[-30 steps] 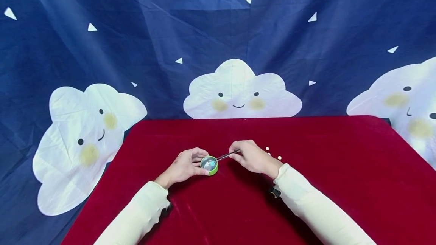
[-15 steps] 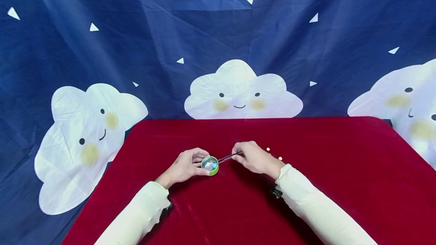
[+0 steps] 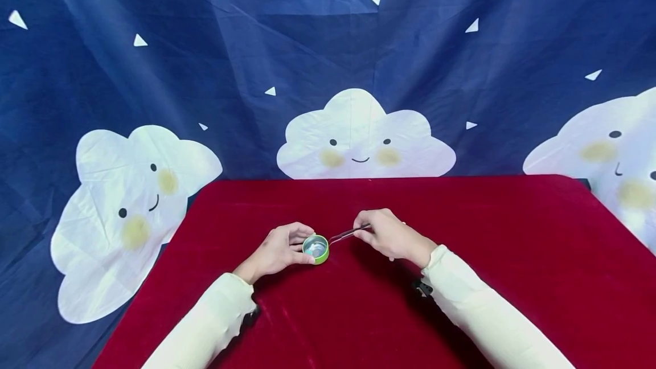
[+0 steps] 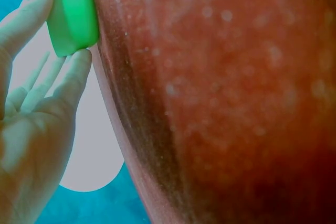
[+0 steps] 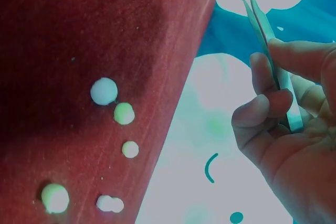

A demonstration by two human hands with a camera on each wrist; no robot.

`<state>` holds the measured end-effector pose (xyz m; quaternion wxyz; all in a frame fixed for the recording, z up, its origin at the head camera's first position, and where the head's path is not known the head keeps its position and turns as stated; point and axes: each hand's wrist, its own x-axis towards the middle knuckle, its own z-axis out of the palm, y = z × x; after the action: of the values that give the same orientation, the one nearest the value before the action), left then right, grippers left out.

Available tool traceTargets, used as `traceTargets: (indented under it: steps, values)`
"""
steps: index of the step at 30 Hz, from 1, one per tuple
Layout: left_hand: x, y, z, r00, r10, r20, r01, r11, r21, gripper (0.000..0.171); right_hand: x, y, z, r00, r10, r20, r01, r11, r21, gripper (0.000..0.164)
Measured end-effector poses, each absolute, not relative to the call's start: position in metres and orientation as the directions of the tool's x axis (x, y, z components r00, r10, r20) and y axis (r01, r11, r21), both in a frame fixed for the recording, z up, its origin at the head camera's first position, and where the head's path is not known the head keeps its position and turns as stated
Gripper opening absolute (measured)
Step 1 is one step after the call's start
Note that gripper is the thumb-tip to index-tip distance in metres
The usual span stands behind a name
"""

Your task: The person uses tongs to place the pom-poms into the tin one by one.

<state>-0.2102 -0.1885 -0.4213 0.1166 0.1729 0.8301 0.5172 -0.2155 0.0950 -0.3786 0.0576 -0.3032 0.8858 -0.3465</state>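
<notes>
My left hand holds a small round green tin upright on the red cloth, thumb on its near side and fingers on its far side. The tin's inside is silvery, with a pale bluish patch I cannot make out. My right hand pinches metal tweezers between thumb and fingers. Their tips point left, just off the tin's right rim. In the right wrist view the tweezers have slightly parted, bent tips with nothing seen between them. Several small pale balls lie on the cloth, mostly hidden by my right hand in the head view.
A red velvet-like cloth covers the table. Behind it hangs a dark blue curtain printed with white clouds and triangles. The table's left edge slants down beside my left sleeve.
The tweezers' tips have drawn back from inside the tin to outside its right rim. My right hand has shifted right, covering the pale balls seen earlier. My left hand stays still.
</notes>
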Motion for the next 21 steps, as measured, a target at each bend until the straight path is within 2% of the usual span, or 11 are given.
traceTargets:
  steps: [5,12,21]
  values:
    - [-0.209,-0.188,-0.421,-0.914,0.405,-0.019,0.161,0.405,0.900,0.052,-0.213,0.101,-0.374,-0.813,-0.573,0.106,-0.490,0.573,-0.657,0.007]
    - [-0.209,-0.188,-0.418,-0.918,0.397,-0.025,0.156,0.419,0.895,0.053,-0.214,0.119,-0.372,-0.803,-0.563,0.197,-0.561,0.602,-0.568,0.006]
    - [-0.211,-0.189,-0.422,-0.917,0.399,-0.019,0.166,0.424,0.890,0.052,-0.214,0.142,-0.374,-0.827,-0.515,0.224,-0.542,0.627,-0.560,0.010]
